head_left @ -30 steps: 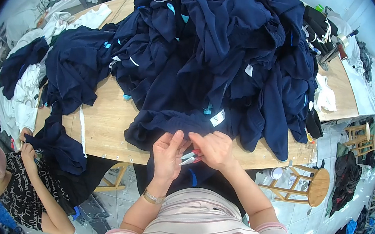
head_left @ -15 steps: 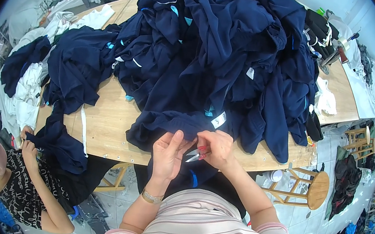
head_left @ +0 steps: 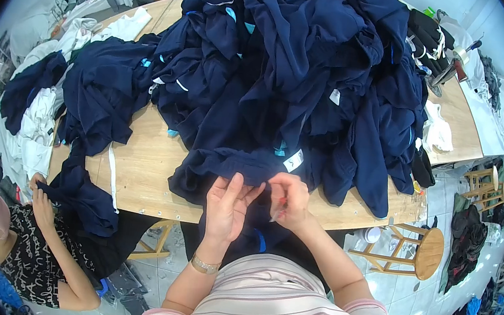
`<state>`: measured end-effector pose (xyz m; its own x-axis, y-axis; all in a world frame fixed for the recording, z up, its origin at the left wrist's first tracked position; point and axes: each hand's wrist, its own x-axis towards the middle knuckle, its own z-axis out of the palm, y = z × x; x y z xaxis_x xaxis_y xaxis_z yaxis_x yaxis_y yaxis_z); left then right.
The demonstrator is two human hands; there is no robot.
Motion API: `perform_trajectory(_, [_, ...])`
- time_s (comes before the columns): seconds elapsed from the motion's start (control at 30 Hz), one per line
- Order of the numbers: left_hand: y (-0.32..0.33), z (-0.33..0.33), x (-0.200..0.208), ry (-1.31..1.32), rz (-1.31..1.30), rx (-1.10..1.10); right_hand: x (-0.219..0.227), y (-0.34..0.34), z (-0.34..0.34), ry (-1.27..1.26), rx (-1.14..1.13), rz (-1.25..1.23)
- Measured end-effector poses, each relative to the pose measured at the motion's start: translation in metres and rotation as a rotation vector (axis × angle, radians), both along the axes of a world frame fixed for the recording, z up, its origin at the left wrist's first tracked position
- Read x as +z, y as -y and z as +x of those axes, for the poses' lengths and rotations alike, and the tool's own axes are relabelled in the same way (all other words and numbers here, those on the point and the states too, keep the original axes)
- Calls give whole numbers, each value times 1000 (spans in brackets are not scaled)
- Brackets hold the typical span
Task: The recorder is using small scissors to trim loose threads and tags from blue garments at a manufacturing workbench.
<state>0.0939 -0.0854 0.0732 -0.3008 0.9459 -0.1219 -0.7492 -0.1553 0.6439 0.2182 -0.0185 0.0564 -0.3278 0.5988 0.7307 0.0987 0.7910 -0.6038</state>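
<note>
Left hand point(head_left: 227, 207) lies flat, fingers spread, on the navy garment point(head_left: 226, 167) at the table edge point(head_left: 148, 198); right hand point(head_left: 287, 200) pinches a small snipping tool point(head_left: 278, 210) that risks nicking fabric or fingers.

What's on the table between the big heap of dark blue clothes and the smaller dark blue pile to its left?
In the head view, mostly bare wooden table separates the big heap from the smaller pile, with one white strip lying there.

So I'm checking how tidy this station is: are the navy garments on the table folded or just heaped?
Heaped. The navy garments lie crumpled over one another on the wooden table, none folded flat.
</note>
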Motion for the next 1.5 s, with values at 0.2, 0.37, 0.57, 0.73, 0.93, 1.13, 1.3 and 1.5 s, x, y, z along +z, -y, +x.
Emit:
perform_trajectory(0.2, [-1, -5, -1, 47, 10, 10, 0, 9, 9, -138, -1, -441])
perform_trajectory(0.37, [0, -3, -5, 44, 12, 28, 3, 8, 7, 126, -24, -400])
perform_trajectory(0.57, [1, -4, -8, 45, 24, 34, 0, 5, 6, 341, -61, -206])
perform_trajectory(0.73, [2, -2, -7, 32, 11, 53, 0, 5, 5, 408, -94, -148])
perform_trajectory(0.93, [2, 1, -8, -62, 23, 83, 4, 2, 5, 429, -104, -112])
perform_trajectory(1.13, [2, 2, -6, -51, -4, 117, 2, 1, 8, 394, -122, -86])
perform_trajectory(1.3, [2, 1, -8, -18, -7, 104, 1, 2, 7, 437, -128, -13])
perform_trajectory(1.5, [1, 3, -8, -79, -9, 140, 4, 1, 6, 451, -132, 5])
